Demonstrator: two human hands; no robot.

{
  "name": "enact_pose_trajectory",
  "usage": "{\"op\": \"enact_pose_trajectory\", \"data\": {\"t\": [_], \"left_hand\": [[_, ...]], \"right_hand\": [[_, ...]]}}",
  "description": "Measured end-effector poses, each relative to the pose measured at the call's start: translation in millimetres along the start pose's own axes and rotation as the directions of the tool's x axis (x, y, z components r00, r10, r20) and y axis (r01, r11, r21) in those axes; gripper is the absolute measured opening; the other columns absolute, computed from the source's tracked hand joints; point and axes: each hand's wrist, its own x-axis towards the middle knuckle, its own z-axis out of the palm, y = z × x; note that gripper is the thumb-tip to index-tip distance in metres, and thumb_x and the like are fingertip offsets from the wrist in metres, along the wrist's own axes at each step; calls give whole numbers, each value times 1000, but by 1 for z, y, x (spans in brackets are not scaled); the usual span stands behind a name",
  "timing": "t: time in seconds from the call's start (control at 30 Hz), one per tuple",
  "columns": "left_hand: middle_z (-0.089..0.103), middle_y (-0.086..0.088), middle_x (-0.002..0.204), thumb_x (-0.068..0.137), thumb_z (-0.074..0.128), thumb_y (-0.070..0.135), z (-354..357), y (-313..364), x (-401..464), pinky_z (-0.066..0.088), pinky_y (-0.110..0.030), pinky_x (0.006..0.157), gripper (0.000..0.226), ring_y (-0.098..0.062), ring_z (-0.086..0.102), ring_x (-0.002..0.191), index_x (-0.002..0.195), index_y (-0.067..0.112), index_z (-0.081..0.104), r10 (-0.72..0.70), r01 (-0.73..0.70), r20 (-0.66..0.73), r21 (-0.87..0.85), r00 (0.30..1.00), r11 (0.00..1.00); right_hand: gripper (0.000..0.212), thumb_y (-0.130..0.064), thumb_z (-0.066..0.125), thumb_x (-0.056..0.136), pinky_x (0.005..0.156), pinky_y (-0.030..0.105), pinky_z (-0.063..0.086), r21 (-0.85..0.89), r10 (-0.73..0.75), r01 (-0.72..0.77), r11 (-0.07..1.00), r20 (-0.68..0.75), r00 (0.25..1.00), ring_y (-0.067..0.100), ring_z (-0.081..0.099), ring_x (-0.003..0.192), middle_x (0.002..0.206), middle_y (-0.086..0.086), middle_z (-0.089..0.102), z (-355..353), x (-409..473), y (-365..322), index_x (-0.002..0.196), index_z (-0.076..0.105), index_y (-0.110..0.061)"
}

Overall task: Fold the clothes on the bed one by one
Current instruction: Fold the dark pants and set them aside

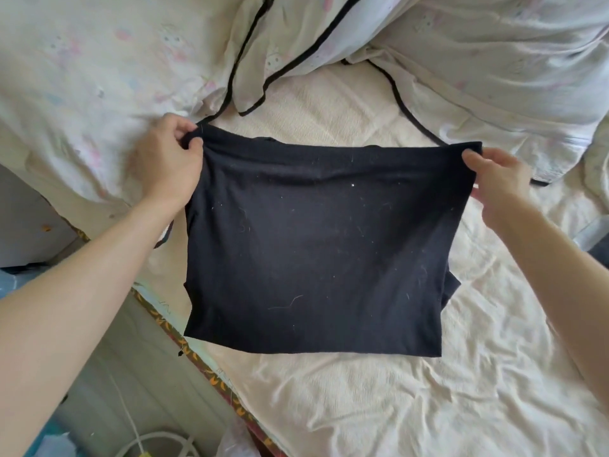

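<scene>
**Black garment partly folded, held up over the bed**

The bed (379, 407), under a rumpled cream sheet, fills most of the view, with a pale printed quilt (478, 61) edged in black heaped at its far end. No finished stack of clothes shows, so I cannot say how many pieces are done or left. The black garment (313, 245) hangs above the sheet as a neat rectangle, apparently already doubled, with more layers peeking at its right edge. One or two folds likely remain before it is set down. The left hand (164, 159) pinches its top left corner; the right hand (497, 183) pinches the top right, each grip closed on cloth.
</scene>
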Motion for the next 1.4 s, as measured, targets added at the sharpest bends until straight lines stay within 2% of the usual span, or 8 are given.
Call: {"op": "enact_pose_trajectory", "data": {"t": [0.13, 0.23, 0.43, 0.53, 0.67, 0.9, 1.13, 1.4], "left_hand": [[63, -9, 114, 90, 51, 11, 10, -3, 7, 45, -34, 89, 28, -28, 59, 103, 118, 12, 56, 41, -48, 49, 144, 998, 988], [54, -12, 128, 91, 51, 16, 15, -10, -3, 43, -47, 98, 43, -33, 55, 111, 133, 16, 44, 44, -79, 200, 172, 979, 982], [25, -14, 154, 99, 42, 21, 15, -37, -92, 21, -42, 114, 47, -30, 24, 141, 144, 10, 36, 179, -284, 349, 277, 920, 918], [17, -16, 156, 98, 44, 18, 12, -59, -136, 20, -42, 115, 47, -32, 18, 144, 144, 9, 37, 199, -299, 344, 268, 918, 916], [16, -13, 157, 99, 44, 18, 2, -69, -185, 23, -38, 114, 51, -26, 18, 144, 147, 16, 30, 54, -107, 319, 151, 946, 983], [44, -5, 139, 97, 48, 29, -11, -78, -210, 41, -43, 104, 54, -25, 45, 125, 147, 22, 27, -289, 306, 300, -10, 909, 952], [39, 0, 147, 96, 50, 14, -22, -75, -208, 35, -46, 109, 59, -21, 38, 134, 148, 25, 24, -298, 342, 427, -27, 854, 939], [45, 2, 143, 96, 52, 9, -31, -70, -216, 37, -38, 105, 53, -21, 42, 132, 145, 23, 36, -378, 440, 383, -89, 843, 893]], "right_hand": [[12, -17, 63, 90, 77, 29, 49, 23, 37, -37, 999, 5, 999, 17, 59, 83, 82, -3, 62, 10, 19, 3, 79, 62, -21], [26, -24, 58, 93, 81, 25, 48, -120, 25, -27, 992, -14, 1000, 14, 59, 95, 104, 0, 62, 16, 16, 20, 117, 63, -14], [47, -26, 47, 99, 110, 25, 24, -461, -297, 271, 845, 18, 955, 20, 35, 136, 146, 8, 40, 7, -64, 79, 142, 40, -10], [45, -21, 50, 98, 116, 42, 22, -528, -374, 391, 754, 144, 916, 26, 28, 141, 150, 13, 35, 10, -118, 128, 141, 43, -9], [47, -29, 41, 95, 109, 60, 27, -751, -336, 427, 503, 285, 898, 37, 32, 137, 147, 19, 38, 3, -171, 189, 137, 48, -8], [53, -31, 34, 93, 113, 54, 18, -699, -355, 665, 264, 571, 741, 29, 21, 141, 151, 13, 32, 1, -222, 206, 145, 30, -19], [69, -34, 71, 81, 102, 57, 34, -688, -290, 705, 170, 649, 703, 34, 41, 134, 146, 11, 43, 45, -232, 204, 140, 38, -22], [67, -32, 73, 80, 100, 57, 36, -670, -288, 719, 183, 663, 691, 34, 43, 132, 144, 11, 45, 41, -228, 204, 139, 43, -20]]}}
